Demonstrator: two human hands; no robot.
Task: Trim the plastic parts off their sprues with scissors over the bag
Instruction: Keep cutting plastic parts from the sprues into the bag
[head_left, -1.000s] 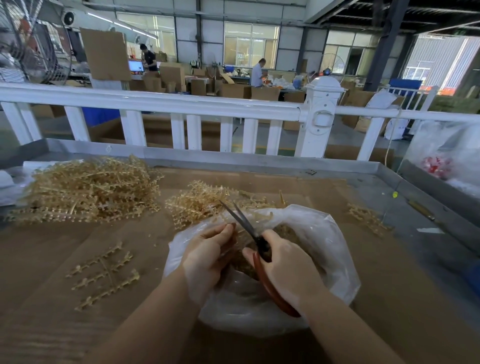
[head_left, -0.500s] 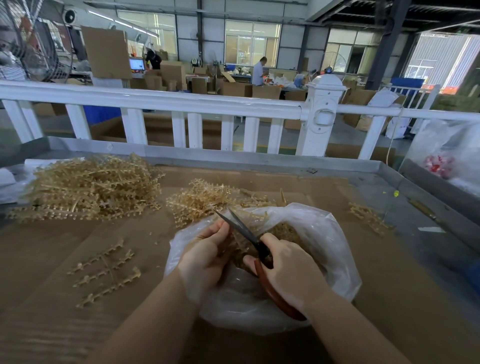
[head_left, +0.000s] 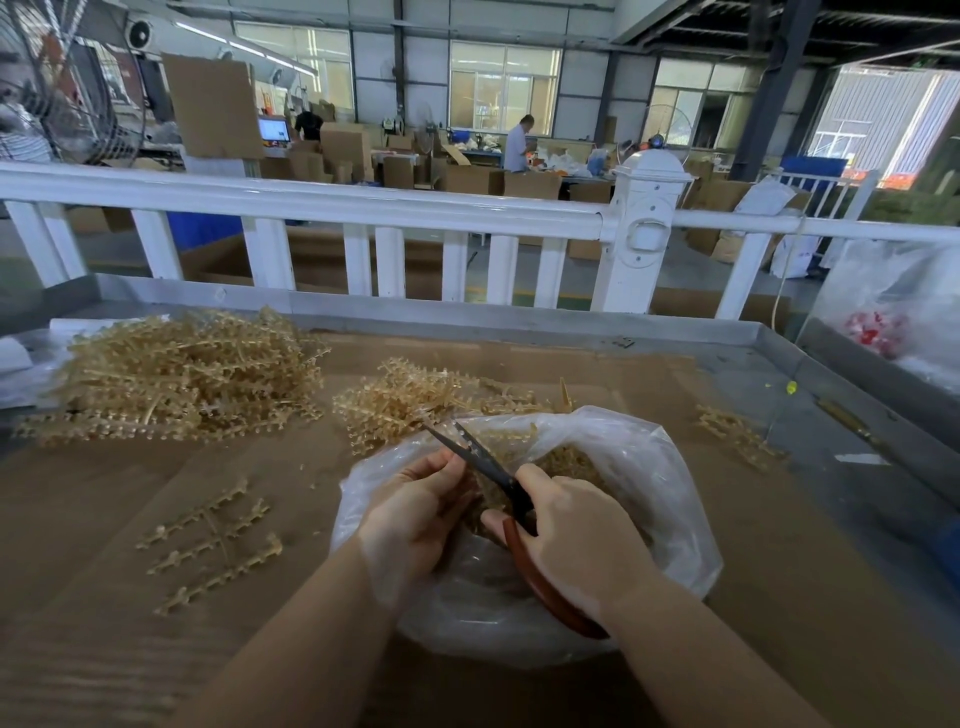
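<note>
Clear plastic bag (head_left: 649, 467), right hand (head_left: 576, 545) gripping scissors (head_left: 483, 462), left hand (head_left: 415, 514) fingers curled, their grasp hidden

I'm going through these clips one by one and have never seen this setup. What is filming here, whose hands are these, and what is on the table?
No machine here: a person wears a camera on the head, looking down at their own two hands. The right hand grips scissors with red handles; the blades stand open. The left hand is curled around something at the blades; what it holds is hidden. Both work over an open clear plastic bag with cut pieces inside. On the brown table lie a big heap of tan plastic sprues, a smaller heap behind the bag, and a few loose sprues on the left.
</note>
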